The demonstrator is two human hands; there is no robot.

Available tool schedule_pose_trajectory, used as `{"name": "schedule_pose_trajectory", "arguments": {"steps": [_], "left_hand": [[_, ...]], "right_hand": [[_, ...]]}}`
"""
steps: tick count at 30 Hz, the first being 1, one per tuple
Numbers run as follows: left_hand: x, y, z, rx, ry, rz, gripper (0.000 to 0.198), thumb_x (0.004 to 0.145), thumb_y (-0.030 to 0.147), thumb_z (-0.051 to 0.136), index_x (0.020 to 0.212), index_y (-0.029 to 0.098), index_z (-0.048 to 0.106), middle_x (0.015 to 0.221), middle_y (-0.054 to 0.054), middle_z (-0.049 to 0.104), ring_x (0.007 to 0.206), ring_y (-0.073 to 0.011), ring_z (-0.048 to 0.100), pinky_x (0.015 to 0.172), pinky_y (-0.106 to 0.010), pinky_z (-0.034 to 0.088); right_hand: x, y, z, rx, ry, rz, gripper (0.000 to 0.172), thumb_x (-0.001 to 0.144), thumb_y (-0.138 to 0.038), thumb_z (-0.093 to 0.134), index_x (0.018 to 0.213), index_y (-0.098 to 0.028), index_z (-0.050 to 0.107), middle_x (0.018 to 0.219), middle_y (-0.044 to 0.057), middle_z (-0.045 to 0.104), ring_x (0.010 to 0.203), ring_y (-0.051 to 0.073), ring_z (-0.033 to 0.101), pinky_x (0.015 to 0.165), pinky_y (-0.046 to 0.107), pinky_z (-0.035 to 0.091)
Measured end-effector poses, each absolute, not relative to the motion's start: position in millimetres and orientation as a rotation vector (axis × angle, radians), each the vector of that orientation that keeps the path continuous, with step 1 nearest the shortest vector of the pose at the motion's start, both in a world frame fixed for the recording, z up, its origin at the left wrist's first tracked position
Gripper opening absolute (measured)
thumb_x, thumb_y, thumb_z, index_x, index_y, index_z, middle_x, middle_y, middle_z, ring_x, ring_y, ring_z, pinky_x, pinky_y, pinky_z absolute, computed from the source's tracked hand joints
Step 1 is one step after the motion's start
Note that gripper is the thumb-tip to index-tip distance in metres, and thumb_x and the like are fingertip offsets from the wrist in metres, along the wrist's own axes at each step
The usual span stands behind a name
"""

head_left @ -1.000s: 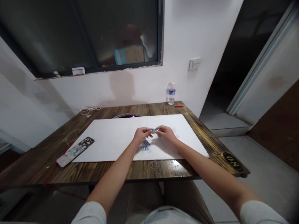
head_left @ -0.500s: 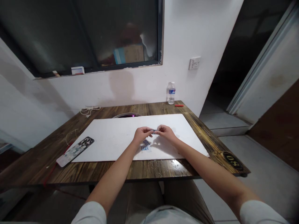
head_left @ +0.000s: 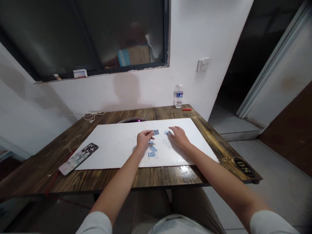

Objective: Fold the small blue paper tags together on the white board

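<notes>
My left hand [head_left: 144, 139] pinches a small blue-and-white striped piece [head_left: 156, 132] between thumb and fingers above the white board [head_left: 117, 143]. To its right, my right hand [head_left: 178, 135] has its fingers apart, over another small blue-marked piece [head_left: 166, 132] near the fingertips. Whether the fingers touch that piece I cannot tell. Below my left hand lie more blue-marked pieces, one [head_left: 150, 142] by the fingers, one tilted [head_left: 153, 149] and one [head_left: 151, 154] nearest the front edge. A faint clear piece [head_left: 167, 144] lies between the hands.
On the wooden table [head_left: 168, 177], a phone [head_left: 78, 158] overlaps the board's left edge. Farther back are a white cable [head_left: 93, 114], a dark round object [head_left: 133, 120], a water bottle [head_left: 178, 97] and a red stick [head_left: 187, 110]. A number disc [head_left: 243, 167] marks the right corner.
My hands have moved apart from their shared hold. My left hand keeps a striped piece, while my right fingers have spread. More blue-marked pieces now show on the board.
</notes>
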State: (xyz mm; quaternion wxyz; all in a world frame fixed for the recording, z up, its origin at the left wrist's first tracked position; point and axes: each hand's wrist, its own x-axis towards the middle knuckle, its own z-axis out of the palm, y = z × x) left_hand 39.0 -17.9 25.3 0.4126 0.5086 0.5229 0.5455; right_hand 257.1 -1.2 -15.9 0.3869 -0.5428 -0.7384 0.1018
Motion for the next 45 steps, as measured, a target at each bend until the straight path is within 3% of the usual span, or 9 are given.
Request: {"name": "schedule_pose_trajectory", "arguments": {"steps": [3,8,12,16,19,27,35,41,45], "left_hand": [[39.0,-17.5,25.0,1.279,1.318,1.376,0.038,0.055,0.043,0.082,0.080,0.014,0.075,0.069,-0.006,0.071,0.055,-0.0149,0.063,0.047,-0.024,0.045],[39.4,-16.8,23.5,1.274,1.326,1.368,0.036,0.056,0.041,0.082,0.080,0.015,0.075,0.068,-0.006,0.071,0.054,-0.0148,0.063,0.047,-0.023,0.045],[39.9,-17.5,23.7,1.282,1.331,1.360,0.036,0.057,0.041,0.082,0.081,0.015,0.075,0.069,-0.006,0.071,0.055,-0.0146,0.062,0.046,-0.023,0.046],[40.5,-18.9,24.0,1.269,1.331,1.353,0.036,0.058,0.040,0.082,0.081,0.014,0.074,0.069,-0.006,0.070,0.055,-0.0147,0.062,0.045,-0.024,0.047],[41.0,-19.7,23.9,1.235,1.332,1.345,0.036,0.058,0.040,0.082,0.082,0.014,0.074,0.067,-0.006,0.068,0.055,-0.0152,0.062,0.043,-0.024,0.047],[39.7,-17.6,21.8,1.242,1.323,1.344,0.038,0.057,0.040,0.083,0.083,0.014,0.074,0.068,-0.006,0.069,0.056,-0.0153,0.062,0.043,-0.023,0.047],[38.7,-16.2,21.6,1.278,1.339,1.338,0.036,0.058,0.040,0.082,0.081,0.014,0.074,0.069,-0.006,0.071,0.054,-0.0142,0.062,0.047,-0.024,0.047],[38.7,-16.8,20.8,1.286,1.341,1.290,0.036,0.056,0.041,0.083,0.078,0.014,0.074,0.066,-0.006,0.070,0.054,-0.0148,0.063,0.048,-0.023,0.046],[38.6,-15.8,18.8,1.245,1.330,1.279,0.037,0.055,0.041,0.084,0.077,0.014,0.073,0.067,-0.006,0.070,0.053,-0.0154,0.064,0.047,-0.024,0.047]], "right_hand": [[254.3,-3.1,-15.5,-1.438,-2.090,0.164,0.036,0.086,-0.012,0.057,0.120,-0.019,0.064,0.113,0.012,0.070,0.114,0.028,0.058,0.105,0.049,0.032],[253.3,-4.3,-8.4,-1.442,-2.238,0.002,0.031,0.086,-0.012,0.056,0.114,-0.016,0.068,0.094,0.012,0.073,0.094,0.025,0.063,0.093,0.038,0.038],[251.9,-4.2,-10.7,-1.396,-2.291,-0.079,0.027,0.088,-0.012,0.054,0.110,-0.016,0.069,0.101,0.013,0.073,0.101,0.027,0.060,0.090,0.037,0.039],[250.7,-2.0,-16.9,-1.325,-2.286,-0.082,0.033,0.092,-0.012,0.051,0.122,-0.018,0.063,0.120,0.013,0.068,0.118,0.027,0.054,0.100,0.041,0.036],[250.5,-0.5,-16.7,-1.363,-2.310,-0.069,0.031,0.093,-0.012,0.050,0.119,-0.018,0.065,0.112,0.012,0.071,0.113,0.026,0.058,0.103,0.043,0.032],[249.1,-4.1,-6.1,-1.330,-2.344,-0.128,0.023,0.090,-0.012,0.051,0.099,-0.014,0.072,0.092,0.014,0.073,0.094,0.028,0.060,0.085,0.038,0.037],[251.6,-4.9,-4.1,-1.240,-2.066,-0.019,0.021,0.083,-0.009,0.051,0.086,-0.015,0.072,0.090,0.012,0.067,0.083,0.023,0.058,0.077,0.033,0.042],[242.5,-11.4,-6.7,-0.913,-1.776,0.461,0.018,0.089,-0.026,0.054,0.090,-0.019,0.070,0.076,0.003,0.071,0.067,0.016,0.064,0.066,0.027,0.047],[236.8,-14.5,-5.1,-0.817,-1.706,0.679,0.019,0.084,-0.038,0.065,0.088,-0.020,0.070,0.078,0.003,0.073,0.069,0.017,0.068,0.064,0.027,0.049]]}}
